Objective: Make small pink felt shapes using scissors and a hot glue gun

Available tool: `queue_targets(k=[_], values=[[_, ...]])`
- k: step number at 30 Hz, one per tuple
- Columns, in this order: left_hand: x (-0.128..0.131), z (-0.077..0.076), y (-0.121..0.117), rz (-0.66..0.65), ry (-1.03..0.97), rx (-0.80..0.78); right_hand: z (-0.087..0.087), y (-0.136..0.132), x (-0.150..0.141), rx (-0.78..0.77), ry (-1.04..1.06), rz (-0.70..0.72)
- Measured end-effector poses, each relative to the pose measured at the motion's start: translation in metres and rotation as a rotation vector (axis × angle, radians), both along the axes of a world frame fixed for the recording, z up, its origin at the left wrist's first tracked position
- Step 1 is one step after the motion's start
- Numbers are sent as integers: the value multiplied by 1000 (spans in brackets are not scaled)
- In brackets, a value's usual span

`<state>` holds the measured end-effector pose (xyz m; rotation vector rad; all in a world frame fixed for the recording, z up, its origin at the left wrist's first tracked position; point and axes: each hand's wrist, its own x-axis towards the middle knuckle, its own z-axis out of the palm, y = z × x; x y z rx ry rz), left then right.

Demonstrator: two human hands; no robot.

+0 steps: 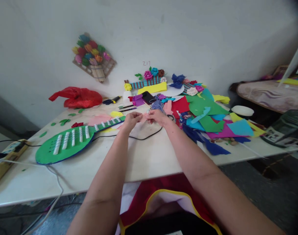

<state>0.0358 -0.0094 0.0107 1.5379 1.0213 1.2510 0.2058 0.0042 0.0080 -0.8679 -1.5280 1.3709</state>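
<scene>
Above the middle of the white table, my left hand (132,120) and my right hand (157,117) meet in a pinch. Between their fingertips is a small piece of light pink paper (144,116), partly hidden by the fingers. A green guitar-shaped cutout (47,150) with white rolled strips lies left of my hands, its neck end close to my left hand. Blue-purple yarn (157,105) lies just beyond my right hand, near a dark phone (148,97) and some pink crepe paper (167,107).
Colored paper scraps (207,104) spread over the table's right side. A red plastic bag (81,97), pliers (112,100) and pens (126,107) lie at the back left. A black cable (139,138) crosses below my hands. A glass jar (283,130) stands far right; a power strip (7,160) is far left.
</scene>
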Motion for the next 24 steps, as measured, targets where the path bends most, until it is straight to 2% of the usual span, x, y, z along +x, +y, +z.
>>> queue_targets(k=[6, 11, 13, 18, 24], values=[[0, -5, -3, -27, -111, -16, 1, -3, 1, -126, -14, 81], [-3, -3, -7, -53, -142, -16, 3, -3, -2, -84, 58, 140], [-4, -4, -8, -64, -138, -16, 4, -3, -5, -43, 80, 116], [-5, -7, -7, -57, -99, -12, 5, -3, -11, 10, 0, -57], [-5, -5, -9, -13, -38, 1, 5, -3, -8, 26, -6, -53]])
